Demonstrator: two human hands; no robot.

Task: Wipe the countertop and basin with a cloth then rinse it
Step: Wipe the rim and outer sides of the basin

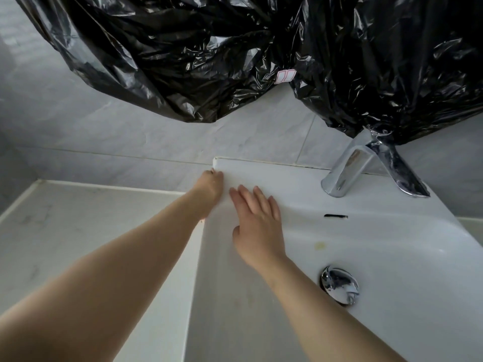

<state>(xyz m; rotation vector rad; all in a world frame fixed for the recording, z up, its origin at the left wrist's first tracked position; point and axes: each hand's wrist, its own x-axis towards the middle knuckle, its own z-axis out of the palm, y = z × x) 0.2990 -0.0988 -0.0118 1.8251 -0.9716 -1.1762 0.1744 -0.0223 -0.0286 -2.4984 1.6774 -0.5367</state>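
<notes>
Left grip (210,188): mid-frame, against the basin's (392,244) outer left wall by the back corner; fingers mostly hidden, cannot tell if clenched.
Right grip (257,223): released, flat on the basin's left rim.
Cloth: cannot make it out.
Tabletop (78,231): left of frame, ends at the wall seam.
Black plastic bag (209,61): overhangs, hiding the tap's (347,168) top.

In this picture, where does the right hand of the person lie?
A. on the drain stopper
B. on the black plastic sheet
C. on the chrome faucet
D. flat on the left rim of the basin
D: the right hand lies flat, fingers straight, on the left rim of the white basin, apart from the faucet and the drain stopper.
</notes>
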